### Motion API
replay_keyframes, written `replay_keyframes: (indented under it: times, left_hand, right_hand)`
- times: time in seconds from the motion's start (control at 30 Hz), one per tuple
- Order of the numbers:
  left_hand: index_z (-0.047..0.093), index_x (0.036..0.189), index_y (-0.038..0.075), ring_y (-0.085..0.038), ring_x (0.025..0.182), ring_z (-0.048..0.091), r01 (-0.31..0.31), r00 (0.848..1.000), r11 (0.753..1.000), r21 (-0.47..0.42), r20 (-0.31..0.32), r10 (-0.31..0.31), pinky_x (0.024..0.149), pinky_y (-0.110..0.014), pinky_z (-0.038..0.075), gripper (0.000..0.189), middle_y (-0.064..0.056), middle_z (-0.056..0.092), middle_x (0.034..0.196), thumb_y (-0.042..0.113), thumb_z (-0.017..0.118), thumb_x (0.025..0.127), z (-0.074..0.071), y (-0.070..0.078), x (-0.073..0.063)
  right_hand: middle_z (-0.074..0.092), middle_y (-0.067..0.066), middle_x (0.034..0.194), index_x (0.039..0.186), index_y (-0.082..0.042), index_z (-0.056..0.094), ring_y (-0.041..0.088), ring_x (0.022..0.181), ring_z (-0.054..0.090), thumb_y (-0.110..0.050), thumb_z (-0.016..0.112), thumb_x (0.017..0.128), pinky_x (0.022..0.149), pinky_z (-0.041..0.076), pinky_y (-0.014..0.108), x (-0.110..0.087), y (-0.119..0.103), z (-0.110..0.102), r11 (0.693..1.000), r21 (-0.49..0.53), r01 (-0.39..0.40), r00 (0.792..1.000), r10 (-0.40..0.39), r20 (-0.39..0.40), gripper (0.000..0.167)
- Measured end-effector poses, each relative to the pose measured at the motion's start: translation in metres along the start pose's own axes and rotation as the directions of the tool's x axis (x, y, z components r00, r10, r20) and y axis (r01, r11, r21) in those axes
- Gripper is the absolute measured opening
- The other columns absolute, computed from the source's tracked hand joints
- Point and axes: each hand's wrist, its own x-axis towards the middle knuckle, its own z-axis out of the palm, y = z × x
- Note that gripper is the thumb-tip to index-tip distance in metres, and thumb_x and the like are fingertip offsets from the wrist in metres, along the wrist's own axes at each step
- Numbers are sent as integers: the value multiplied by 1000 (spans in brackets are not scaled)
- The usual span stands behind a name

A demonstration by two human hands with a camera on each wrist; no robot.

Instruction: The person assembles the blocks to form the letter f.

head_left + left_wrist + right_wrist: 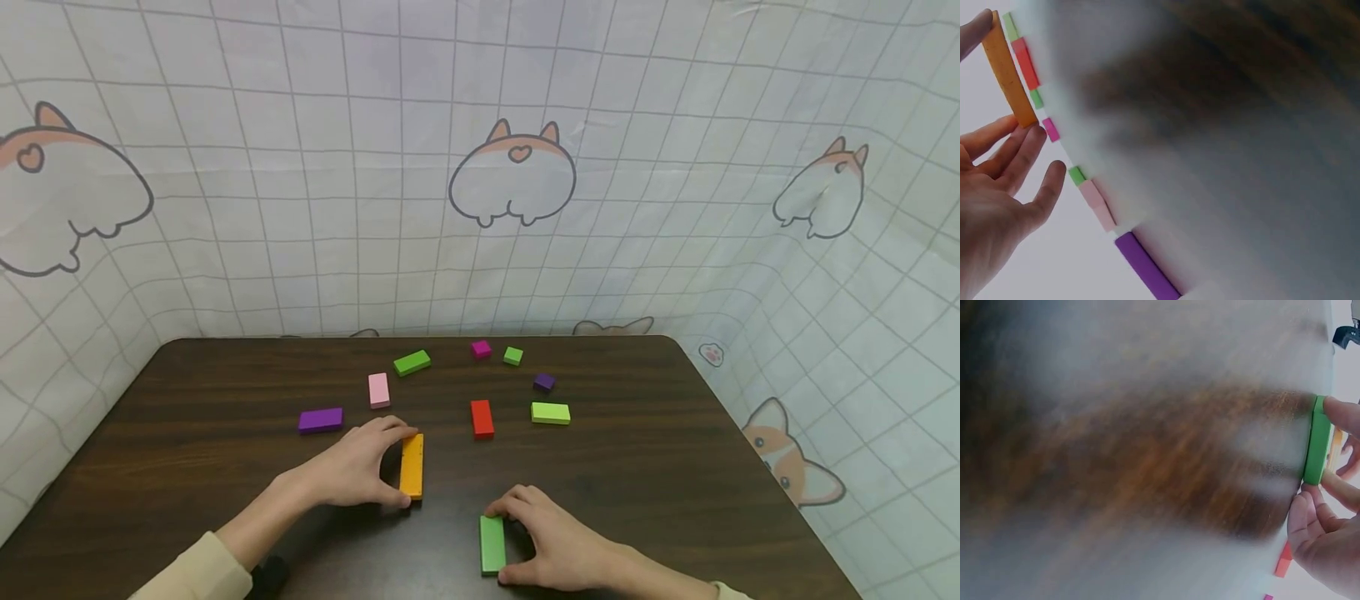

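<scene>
My left hand [362, 463] pinches an orange block [412, 467] by its two ends, thumb at the near end and fingers at the far end. In the left wrist view the same orange block [1009, 72] spans between thumb and fingertips. Nearer the front edge, my right hand [551, 542] holds a green block [492, 546] lengthwise in the same way. The right wrist view shows that green block [1317, 442] between thumb and fingers, low at the table surface. Whether either block touches the table is hard to tell.
Beyond the hands lie a purple block [321, 421], pink block [378, 390], green block [412, 362], red block [482, 419], lime block [551, 413], and small magenta [481, 349], light green [513, 356] and dark purple [544, 382] blocks. A patterned curtain [300, 208] surrounds the dark table [637, 475].
</scene>
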Motion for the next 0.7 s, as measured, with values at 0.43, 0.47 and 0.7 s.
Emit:
replay_keyframes:
  times: [0.43, 0.47, 0.7]
  left_hand:
    - [55, 145, 4, -25, 122, 53, -27, 999, 1000, -15, -19, 26, 104, -49, 47, 86, -8, 54, 139, 45, 87, 77, 6, 21, 15]
    - [55, 145, 4, -25, 123, 53, -29, 999, 999, -15, -20, 29, 104, -48, 47, 86, -8, 54, 139, 44, 87, 77, 6, 23, 17]
    - [55, 145, 4, -24, 123, 52, -31, 999, 1000, 0, -17, 31, 104, -46, 47, 85, -6, 54, 138, 43, 88, 78, 10, 26, 27]
  right_hand:
    - [53, -12, 125, 133, -21, 60, 10, 115, 47, -45, 79, 90, 97, 47, 31, 0, 0, -1, 1000, -10, -5, 1000, 5, 17, 52]
    - [53, -12, 125, 133, -21, 60, 9, 115, 47, -45, 79, 90, 97, 47, 31, 0, 0, -1, 1000, -8, -8, 1000, 9, 20, 52]
    - [54, -12, 125, 133, -21, 60, 9, 115, 48, -44, 79, 90, 97, 47, 31, 1, 1, 1, 999, -30, 17, 1000, -17, 6, 52]
